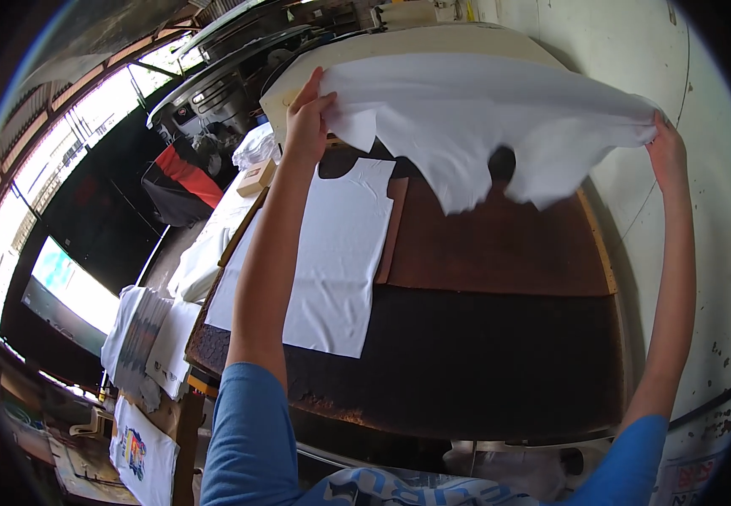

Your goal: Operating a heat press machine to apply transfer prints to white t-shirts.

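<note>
We hold a white shirt [483, 126] stretched in the air above the dark surface [483, 354], left hand [306, 118] and right hand [667, 148] fingers gripping its edges; another shirt [323, 261] lies flat below.

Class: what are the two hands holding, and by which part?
A white fabric piece, held up stretched between the left hand and right hand, each gripping an end.

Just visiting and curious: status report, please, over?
Left hand and right hand each grip the white garment, spread above the dark table. Another white piece lies flat below.
</note>
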A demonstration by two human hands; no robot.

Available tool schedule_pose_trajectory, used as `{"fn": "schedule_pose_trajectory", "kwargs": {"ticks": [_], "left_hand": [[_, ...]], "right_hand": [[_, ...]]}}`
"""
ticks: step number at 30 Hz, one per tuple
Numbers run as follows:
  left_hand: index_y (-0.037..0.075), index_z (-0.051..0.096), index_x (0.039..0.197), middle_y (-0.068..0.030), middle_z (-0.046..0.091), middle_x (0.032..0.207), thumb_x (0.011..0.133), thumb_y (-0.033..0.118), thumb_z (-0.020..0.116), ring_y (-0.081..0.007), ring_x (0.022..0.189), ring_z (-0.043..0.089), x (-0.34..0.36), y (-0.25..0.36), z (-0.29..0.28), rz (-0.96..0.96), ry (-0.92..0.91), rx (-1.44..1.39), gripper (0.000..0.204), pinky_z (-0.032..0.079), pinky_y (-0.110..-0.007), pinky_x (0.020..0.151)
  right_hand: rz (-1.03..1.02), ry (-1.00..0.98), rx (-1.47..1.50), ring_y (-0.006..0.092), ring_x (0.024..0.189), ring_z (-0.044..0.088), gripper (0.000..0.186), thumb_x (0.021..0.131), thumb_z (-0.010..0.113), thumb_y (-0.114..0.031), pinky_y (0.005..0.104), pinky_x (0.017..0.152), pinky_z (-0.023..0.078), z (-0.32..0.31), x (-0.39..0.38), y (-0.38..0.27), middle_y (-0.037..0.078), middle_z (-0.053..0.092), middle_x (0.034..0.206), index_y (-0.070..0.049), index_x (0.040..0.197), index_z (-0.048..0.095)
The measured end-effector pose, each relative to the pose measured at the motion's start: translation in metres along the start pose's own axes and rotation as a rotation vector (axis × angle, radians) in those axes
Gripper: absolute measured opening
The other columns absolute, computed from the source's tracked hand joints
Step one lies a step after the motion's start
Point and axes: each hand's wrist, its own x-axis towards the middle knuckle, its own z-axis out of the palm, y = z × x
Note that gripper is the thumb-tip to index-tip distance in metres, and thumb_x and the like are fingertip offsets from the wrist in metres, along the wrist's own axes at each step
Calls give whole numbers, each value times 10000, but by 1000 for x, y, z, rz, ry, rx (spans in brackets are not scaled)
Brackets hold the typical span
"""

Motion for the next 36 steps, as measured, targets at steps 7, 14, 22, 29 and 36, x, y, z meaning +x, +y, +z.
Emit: {"fn": "schedule_pose_trajectory", "kwargs": {"ticks": [7, 14, 22, 29, 36], "left_hand": [[90, 457, 1209, 16, 560, 1000, 672, -20, 573, -65, 745, 489, -65, -103, -33, -412, 68, 235, 560, 408, -203, 621], [32, 399, 1238, -63, 564, 1001, 704, -48, 553, -103, 702, 509, -172, -201, -51, -811, 103, 197, 562, 445, -229, 634], [41, 439, 1215, -40, 565, 922, 768, 97, 535, -108, 753, 510, -252, -193, -67, -961, -28, 346, 461, 416, -241, 689], [27, 574, 1024, -4, 573, 945, 830, 102, 485, -61, 890, 473, -304, -142, -57, -745, -214, 585, 226, 361, -207, 804], [43, 579, 929, -39, 530, 625, 834, 113, 479, -94, 568, 476, -345, -114, -35, -669, -117, 851, 154, 396, -251, 541]], "right_hand": [[251, 294, -428, 155, 743, 504, 275, 856, 447, -247, 302, 658, 409, -59, -9, 138, 71, 538, 793, 3, 913, 547], [420, 328, -487, 142, 721, 494, 282, 857, 440, -183, 297, 665, 395, -134, -91, 260, 70, 556, 779, 64, 906, 565], [807, 227, -676, 128, 640, 517, 252, 823, 508, -185, 265, 604, 404, -134, -170, 231, 59, 564, 718, 54, 854, 579], [694, -42, -582, 52, 569, 460, 116, 793, 545, -131, 203, 504, 344, -135, -229, 173, -10, 536, 669, -17, 804, 566], [522, 63, -833, 81, 537, 401, 177, 722, 611, -135, 263, 483, 325, -142, -266, 166, -9, 458, 572, 25, 683, 545]]}}
